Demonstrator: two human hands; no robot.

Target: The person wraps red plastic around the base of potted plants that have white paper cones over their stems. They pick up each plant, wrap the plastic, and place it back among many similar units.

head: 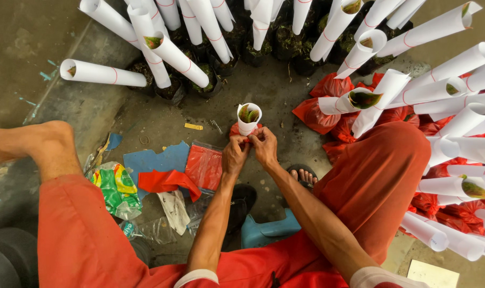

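at nine o'clock of the hands, a green printed wrapper (pixel 116 188) is seen on the concrete floor (pixel 18 64), with a blue sheet (pixel 156 159) and a stack of red plastic bags (pixel 204 166) beside it. the left hand (pixel 235 156) and the right hand (pixel 265 146) are brought together at centre, both grips closed on a red bag (pixel 238 129) at the foot of a white paper-wrapped seedling (pixel 248 118), held upright just above the floor. at twelve o'clock, wrapped seedlings in black bags (pixel 199 48) are clustered; at three o'clock, wrapped seedlings in red bags (pixel 445 106) are massed.
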